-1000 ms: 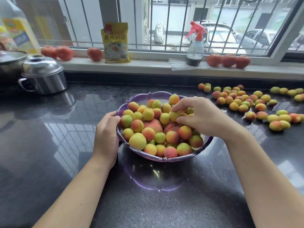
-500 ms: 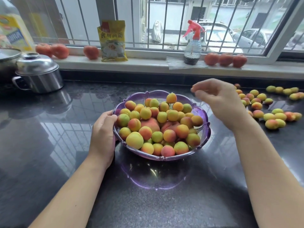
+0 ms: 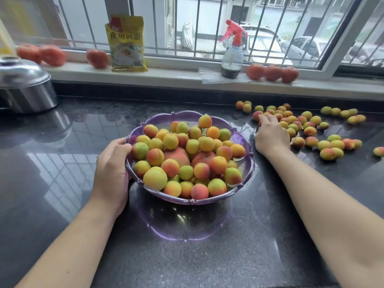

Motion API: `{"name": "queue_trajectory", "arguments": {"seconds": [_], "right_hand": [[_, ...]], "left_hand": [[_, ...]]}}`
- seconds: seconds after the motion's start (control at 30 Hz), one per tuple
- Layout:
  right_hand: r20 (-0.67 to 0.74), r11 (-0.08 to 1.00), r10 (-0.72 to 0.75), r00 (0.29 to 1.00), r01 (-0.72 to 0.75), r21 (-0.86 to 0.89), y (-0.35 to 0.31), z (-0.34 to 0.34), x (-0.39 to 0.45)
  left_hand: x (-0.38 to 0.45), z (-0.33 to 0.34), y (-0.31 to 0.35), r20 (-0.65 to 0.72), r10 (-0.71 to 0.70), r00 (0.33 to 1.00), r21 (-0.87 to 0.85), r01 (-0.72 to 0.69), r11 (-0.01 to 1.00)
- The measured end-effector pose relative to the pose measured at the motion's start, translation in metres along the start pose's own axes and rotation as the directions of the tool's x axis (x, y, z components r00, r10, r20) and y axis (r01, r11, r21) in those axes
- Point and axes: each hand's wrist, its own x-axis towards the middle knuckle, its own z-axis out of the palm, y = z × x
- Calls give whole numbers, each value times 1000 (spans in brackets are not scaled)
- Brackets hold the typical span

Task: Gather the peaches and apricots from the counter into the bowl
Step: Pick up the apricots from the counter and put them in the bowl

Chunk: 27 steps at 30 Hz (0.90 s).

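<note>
Your left hand gripped the left rim of the translucent purple scalloped plastic bowl, thumb hooked over the edge. The bowl sat mid-counter on the glossy black stone counter, heaped with small yellow-orange apricots and a few larger pink peaches. Your right hand lay palm-down just right of the bowl, fingers reaching into the loose scatter of apricots on the counter; whether they had closed on any fruit, I couldn't tell.
</note>
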Motion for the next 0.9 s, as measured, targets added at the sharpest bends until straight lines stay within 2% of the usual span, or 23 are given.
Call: {"name": "queue_trajectory", "arguments": {"seconds": [0.13,0.27,0.37,0.47,0.57,0.7,0.83,0.9], "right_hand": [[56,999,-2,998,4,-31,-2,1,11],[32,1000,27,999,-27,-7,-1,3,11],[-18,994,71,997,-69,79,3,3,8],[-96,973,49,994,-25,229,3,-1,0],[-113,888,10,994,43,458,2,-7,-10],[16,640,-36,999,11,768,-4,-23,-28],[-55,547,-64,996,81,833,-26,-45,-44],[-47,507,-54,997,68,859,-35,-55,-49]], "left_hand": [[2,-1,-2,-7,-11,1000,-8,11,1000],[1,0,-2,-3,2,1000,-8,-2,1000],[-1,1,0,-3,6,1000,-22,-6,1000],[-1,1,1,-2,-2,1000,-23,2,1000],[-1,1,1,4,-6,1000,-25,6,1000],[-2,1,2,4,-25,1000,-20,25,1000],[-3,2,4,7,-35,999,-27,35,999],[-4,2,5,17,-37,999,-22,37,999]]}}
